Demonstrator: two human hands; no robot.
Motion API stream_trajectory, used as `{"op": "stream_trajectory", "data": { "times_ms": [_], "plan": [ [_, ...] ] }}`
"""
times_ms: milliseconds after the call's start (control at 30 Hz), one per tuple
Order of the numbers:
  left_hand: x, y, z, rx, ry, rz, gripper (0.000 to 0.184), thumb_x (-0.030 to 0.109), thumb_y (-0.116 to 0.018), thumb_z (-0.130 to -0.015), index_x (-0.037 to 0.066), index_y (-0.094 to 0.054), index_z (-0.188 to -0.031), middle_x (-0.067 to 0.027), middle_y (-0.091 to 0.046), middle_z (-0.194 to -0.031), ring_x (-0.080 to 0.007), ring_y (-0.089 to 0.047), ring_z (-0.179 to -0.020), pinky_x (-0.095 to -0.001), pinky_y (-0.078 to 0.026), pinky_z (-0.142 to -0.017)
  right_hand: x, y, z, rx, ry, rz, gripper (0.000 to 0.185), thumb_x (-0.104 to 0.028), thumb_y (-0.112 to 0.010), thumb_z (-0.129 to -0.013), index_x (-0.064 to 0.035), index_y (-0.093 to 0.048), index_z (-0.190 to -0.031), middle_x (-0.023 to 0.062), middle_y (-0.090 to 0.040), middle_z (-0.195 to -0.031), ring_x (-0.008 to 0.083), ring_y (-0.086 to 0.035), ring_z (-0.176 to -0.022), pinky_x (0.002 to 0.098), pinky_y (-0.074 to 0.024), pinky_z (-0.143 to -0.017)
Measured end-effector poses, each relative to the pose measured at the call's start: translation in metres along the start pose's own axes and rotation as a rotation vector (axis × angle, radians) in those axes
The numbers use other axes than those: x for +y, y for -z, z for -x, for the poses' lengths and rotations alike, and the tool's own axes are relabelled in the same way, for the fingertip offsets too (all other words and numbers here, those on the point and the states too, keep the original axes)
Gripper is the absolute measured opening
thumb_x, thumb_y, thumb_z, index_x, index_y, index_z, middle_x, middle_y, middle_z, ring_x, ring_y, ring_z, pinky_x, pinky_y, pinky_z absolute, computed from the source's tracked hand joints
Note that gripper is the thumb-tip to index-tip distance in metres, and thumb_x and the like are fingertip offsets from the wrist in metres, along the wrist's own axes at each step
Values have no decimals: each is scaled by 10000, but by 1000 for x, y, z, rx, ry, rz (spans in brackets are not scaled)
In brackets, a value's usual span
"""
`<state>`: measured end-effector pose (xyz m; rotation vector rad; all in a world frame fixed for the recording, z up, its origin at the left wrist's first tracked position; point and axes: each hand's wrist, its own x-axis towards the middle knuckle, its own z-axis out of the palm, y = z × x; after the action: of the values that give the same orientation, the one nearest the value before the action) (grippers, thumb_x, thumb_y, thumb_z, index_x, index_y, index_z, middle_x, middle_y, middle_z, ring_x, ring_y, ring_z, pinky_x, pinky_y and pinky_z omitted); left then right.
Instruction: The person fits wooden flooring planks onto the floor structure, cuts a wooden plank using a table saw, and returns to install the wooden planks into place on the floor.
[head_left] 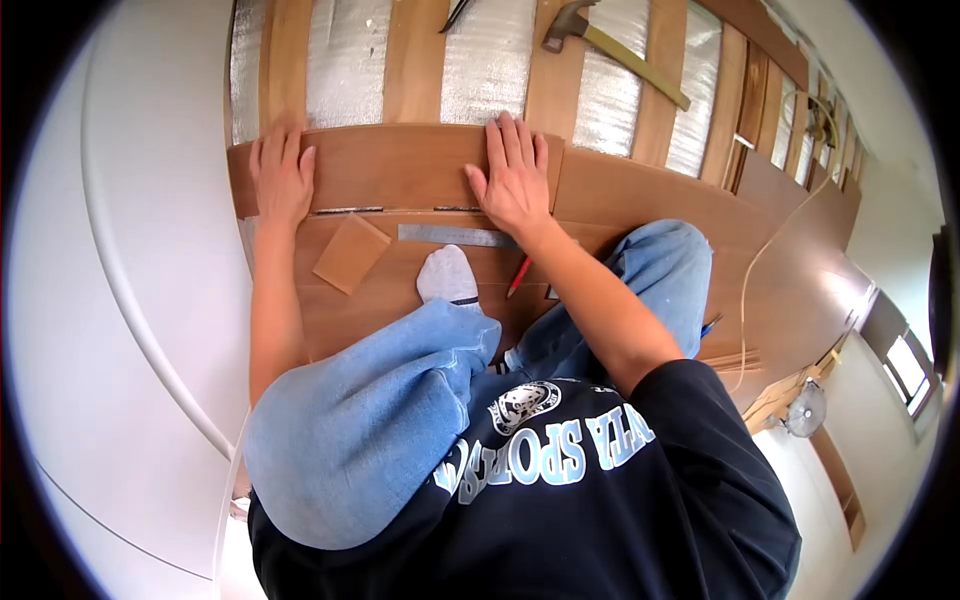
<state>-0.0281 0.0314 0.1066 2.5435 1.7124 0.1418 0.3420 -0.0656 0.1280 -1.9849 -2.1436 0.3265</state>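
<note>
A short brown plank (pixel 390 165) lies across the wooden battens along the edge of the laid floor. My left hand (pixel 282 185) rests on its left end, fingers apart and a little blurred at the tips. Near the plank's right end my right hand (pixel 518 185) lies flat with its fingers spread. Dark strips show along the seam below the plank. Just under that seam are a metal ruler (pixel 455 236), a small square wood piece (pixel 351 255) and a red pencil (pixel 519 277).
A hammer (pixel 625 58) lies over the battens (pixel 555 85) and silver foil (pixel 487 60). A white wall (pixel 150 250) stands close on the left. A cable (pixel 752 270) crosses the floor at right, near thin wood strips (pixel 732 361) and a fan (pixel 807 409).
</note>
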Motion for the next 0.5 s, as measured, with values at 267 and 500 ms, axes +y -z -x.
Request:
{"op": "stream_trajectory", "data": {
  "times_ms": [267, 500],
  "plan": [
    [0, 0, 17, 24, 36, 3, 543, 297, -489, -1072, 98, -435, -1575, -142, -398, -1640, -344, -332, -1526, -525, -234, -1251, 10, -2, 8, -31, -24, 75, 756, -456, -621, -954, -5, -446, -1534, 168, -416, -1619, 351, -389, -1486, 586, -237, -1219],
    [3, 5, 27, 31, 59, 25, 580, 312, -494, -1070, 92, -387, -1596, -141, -394, -1638, -350, -321, -1530, -550, -213, -1258, 6, 18, 25, -92, 92, -62, 741, -448, -595, -987, 44, -436, -1518, 245, -381, -1619, 423, -334, -1509, 567, -235, -1240]
  ]
}}
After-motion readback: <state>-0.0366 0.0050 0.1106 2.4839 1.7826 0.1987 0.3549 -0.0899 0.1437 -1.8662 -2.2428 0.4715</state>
